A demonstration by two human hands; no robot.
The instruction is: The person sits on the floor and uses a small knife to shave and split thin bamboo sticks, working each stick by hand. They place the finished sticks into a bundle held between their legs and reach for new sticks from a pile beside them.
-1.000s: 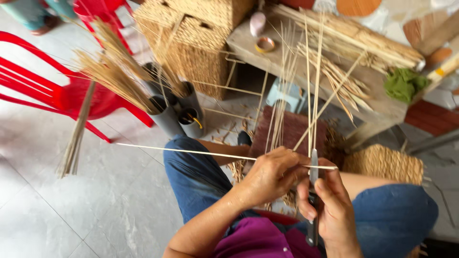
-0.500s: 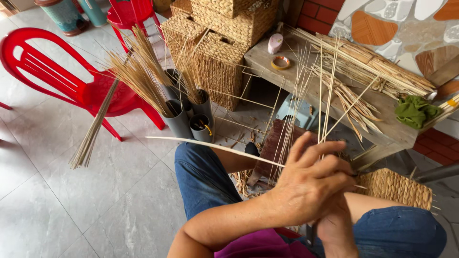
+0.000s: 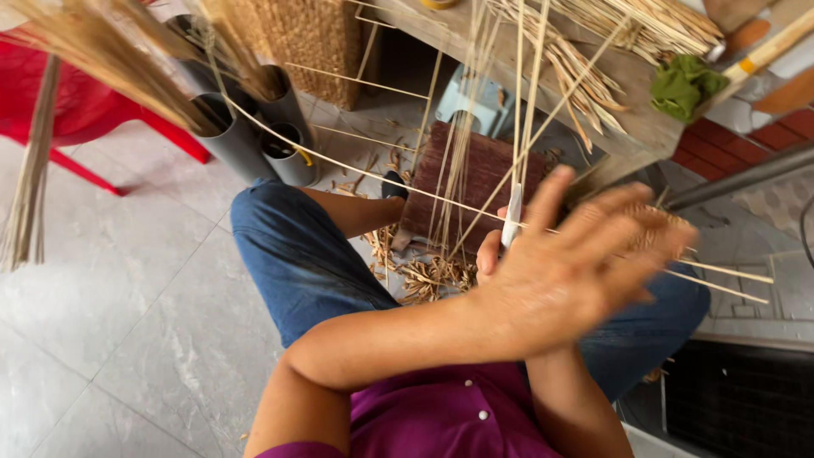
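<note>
Grip: the left hand (image 3: 585, 271) is spread open, fingers fanned and blurred, laid across in front of the right hand (image 3: 490, 254); nothing is seen clasped in it. Of the right hand only the thumb side shows. It is closed about a pale tool (image 3: 511, 216), probably a knife handle, though the blade cannot be made out.

A long reed (image 3: 356, 170) is run through the grip, from up-left by the grey tubes (image 3: 254, 136), under the open hand, out to the lower right. Whether the palm presses on it cannot be told.

Handling, judged: very light, springy, stiff along its length, likely to snap if bent sharply; smooth enough to slide through fingers. Best taken close beside the tool, where whip is least.

Looks: thin, straw-pale, straight, even in width.

Beyond the grip: bench (image 3: 627, 119) piled with reeds; upright stakes (image 3: 471, 127) just behind; shavings (image 3: 424, 271) on the floor below.
</note>
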